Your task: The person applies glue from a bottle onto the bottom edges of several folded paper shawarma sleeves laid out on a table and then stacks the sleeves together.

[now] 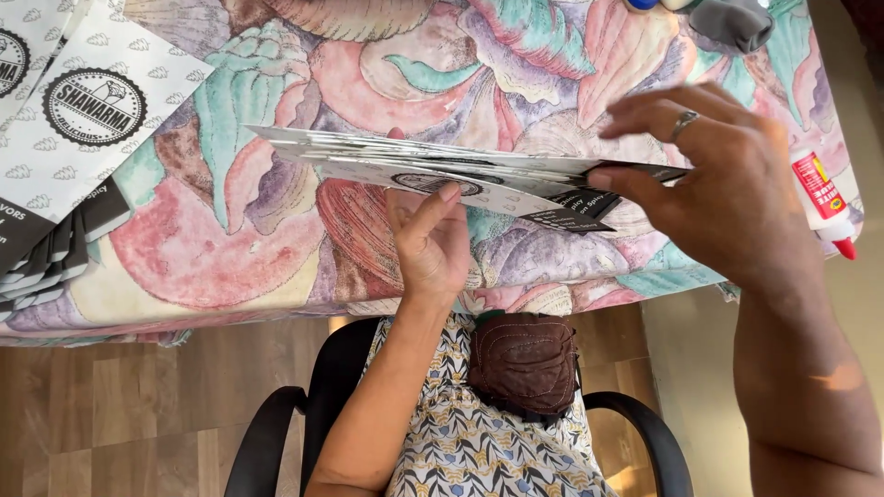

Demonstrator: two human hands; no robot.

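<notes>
Seated at the near edge of the table [276,304], the person holds a flat stack of printed paper sleeves [442,170] just above the flowered cloth, left hand [428,244] propping it from beneath with fingers closed on its lower edge, right hand [727,184] pinching its dark end. It looks like the stack is being squared up; next calls for a steady, even grip. Further off, more sleeves [64,138] lie fanned at the left edge, a glue bottle [822,201] at the right.

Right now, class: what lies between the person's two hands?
In the head view, a stack of flat printed paper sheets spans from left hand to right hand.
</notes>
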